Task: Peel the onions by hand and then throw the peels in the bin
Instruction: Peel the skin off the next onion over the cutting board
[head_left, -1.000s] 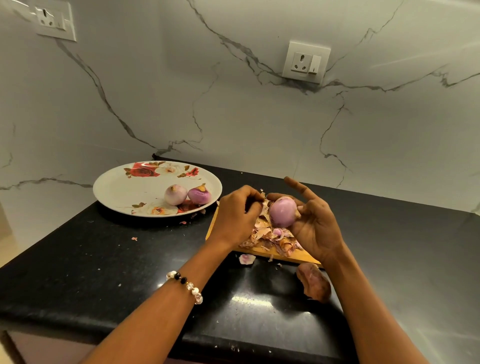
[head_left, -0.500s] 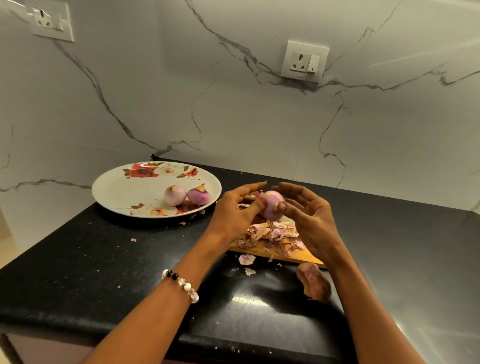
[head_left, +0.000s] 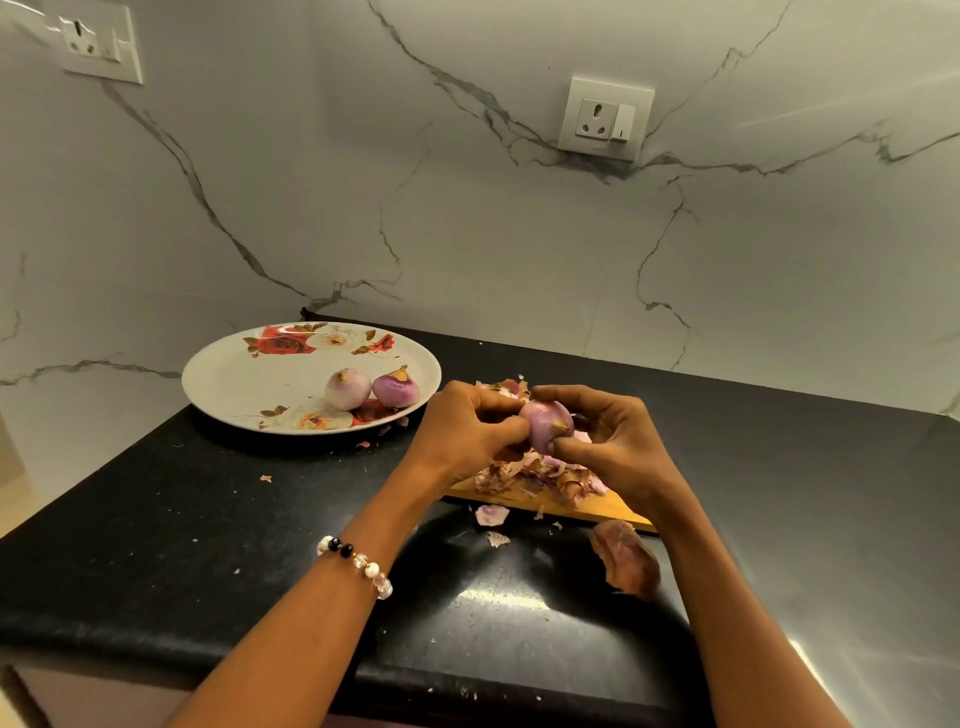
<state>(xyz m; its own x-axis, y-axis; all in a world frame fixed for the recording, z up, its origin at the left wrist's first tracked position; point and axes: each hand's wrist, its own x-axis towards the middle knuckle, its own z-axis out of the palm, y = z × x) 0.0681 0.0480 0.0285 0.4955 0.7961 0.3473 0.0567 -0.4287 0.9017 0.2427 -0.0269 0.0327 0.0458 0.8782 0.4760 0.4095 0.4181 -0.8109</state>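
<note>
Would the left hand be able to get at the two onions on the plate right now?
Probably yes. The plate sits close beside the left hand with nothing between, but that hand grips the onion with the right hand, so it must let go first.

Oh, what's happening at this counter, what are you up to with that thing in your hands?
A person is peeling onions by hand. Both the left hand and the right hand grip a small purple onion above a wooden cutting board heaped with dry papery peels. Two peeled onions already sit on the white floral plate. A few scraps and one large brown peel lie on the black countertop. No bin is in view.
</note>
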